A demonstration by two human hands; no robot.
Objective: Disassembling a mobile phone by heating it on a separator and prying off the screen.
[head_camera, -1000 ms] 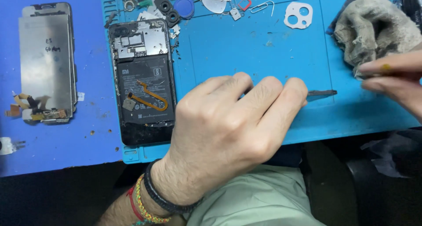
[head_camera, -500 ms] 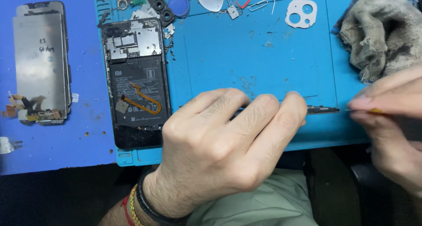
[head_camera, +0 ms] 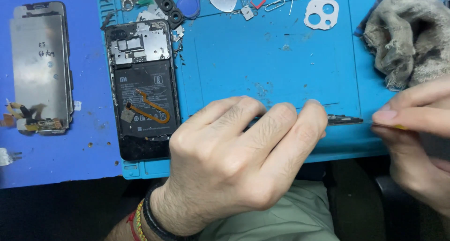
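A thin dark part (head_camera: 344, 120) is held edge-up on the blue mat (head_camera: 281, 58), near the mat's front edge, with its long axis running left to right. Most of its length is hidden under the left hand (head_camera: 234, 161), which is curled over it from above, fingers closed along its top; only the right end shows, projecting past the fingertips (head_camera: 311, 114). The right hand (head_camera: 412, 142) is set just beside that free end, on the line of the long axis, its fingers pinched shut on a slender tool with a yellow handle (head_camera: 398, 126); the tool's tip is too fine to make out, so contact with the part cannot be confirmed. The exposed end thus lies directly left of the right hand's grip, and the right hand is the nearer to it, while the left hand serves as the clamp. An opened phone (head_camera: 140, 86), with battery and orange flex cable exposed, lies flat at the mat's left edge, well apart from both hands. A screen panel (head_camera: 40, 67) rests further left on the table. A grey rag (head_camera: 408, 39) is bunched at the mat's far right corner, just above the right hand. Small parts, among them a white camera bezel (head_camera: 321, 14), are scattered along the far edge.
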